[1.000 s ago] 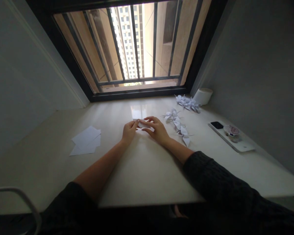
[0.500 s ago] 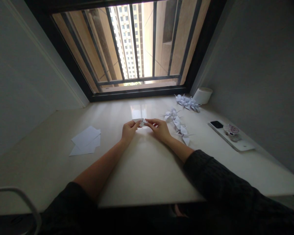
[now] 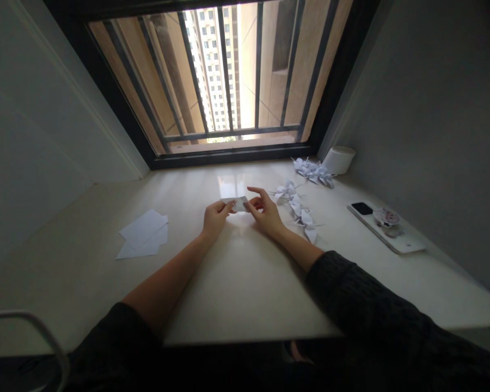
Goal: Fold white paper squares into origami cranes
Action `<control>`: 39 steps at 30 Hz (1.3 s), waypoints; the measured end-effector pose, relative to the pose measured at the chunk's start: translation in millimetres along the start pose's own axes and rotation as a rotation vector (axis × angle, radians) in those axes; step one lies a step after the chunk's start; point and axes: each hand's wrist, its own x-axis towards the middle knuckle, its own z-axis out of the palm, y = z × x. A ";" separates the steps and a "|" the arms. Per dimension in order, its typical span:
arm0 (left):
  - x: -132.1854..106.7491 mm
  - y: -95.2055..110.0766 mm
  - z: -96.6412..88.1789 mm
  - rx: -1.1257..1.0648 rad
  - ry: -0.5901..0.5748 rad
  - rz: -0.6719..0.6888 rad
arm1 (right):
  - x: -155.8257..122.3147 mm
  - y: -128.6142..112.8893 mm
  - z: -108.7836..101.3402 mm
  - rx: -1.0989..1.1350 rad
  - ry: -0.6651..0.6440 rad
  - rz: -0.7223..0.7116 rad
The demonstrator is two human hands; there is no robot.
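Note:
A small folded piece of white paper (image 3: pixel 239 204) is held just above the middle of the sill, between my two hands. My left hand (image 3: pixel 217 216) pinches its left end between thumb and fingers. At its right end my right hand (image 3: pixel 264 212) grips the paper with the thumb against the bent fingers, while the index finger is stretched out above. Several folded paper cranes (image 3: pixel 297 204) lie in a row close to the right of my right hand. Loose white paper sheets (image 3: pixel 142 237) overlap to the left of my left forearm.
More paper cranes (image 3: pixel 313 171) are bunched at the back right, beside a white roll (image 3: pixel 338 160). A phone (image 3: pixel 386 228) with a round grip on its back lies at the right. A pale cable (image 3: pixel 32 321) curves at the lower left. The barred window (image 3: pixel 228 158) stands behind.
My right index finger has lifted and straightened away from the paper. The paper now shows a flatter, wider face between my hands. My left hand has hardly moved.

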 end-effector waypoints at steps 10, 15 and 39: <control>4.6 -7.7 -3.2 0.017 0.044 0.004 | -0.8 2.5 0.8 -0.002 -0.105 -0.066; 5.0 -8.2 -3.3 0.012 0.044 0.008 | -3.2 -4.4 -2.1 -0.112 -0.125 -0.128; 1.2 -0.2 -2.9 0.063 -0.021 0.100 | 1.8 -9.6 -9.4 -0.342 -0.058 -0.208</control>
